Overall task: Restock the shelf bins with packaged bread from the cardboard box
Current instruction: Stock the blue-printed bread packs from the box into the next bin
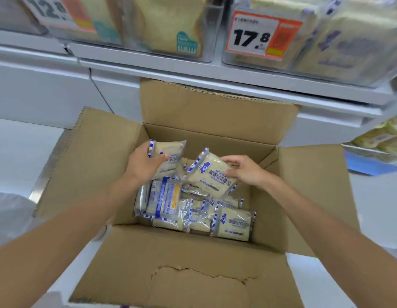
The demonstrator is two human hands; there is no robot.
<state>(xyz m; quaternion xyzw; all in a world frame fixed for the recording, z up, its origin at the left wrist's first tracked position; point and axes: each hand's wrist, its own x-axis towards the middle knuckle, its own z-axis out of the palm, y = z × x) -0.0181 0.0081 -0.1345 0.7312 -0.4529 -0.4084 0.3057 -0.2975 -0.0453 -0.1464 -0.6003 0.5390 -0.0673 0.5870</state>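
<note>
Bread packs [234, 225] lie in the open box [171, 270]. Left hand [144, 164] grips one pack [171, 157]; right hand [244, 168] pinches another [209, 175] just beside it.

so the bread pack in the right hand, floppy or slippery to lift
Probably light: the right hand lifts the bread pack by one edge with its fingertips. It holds its slab shape while tilted, so it is likely not floppy. The glossy film looks slippery, and the soft bread may squash if squeezed.
</note>
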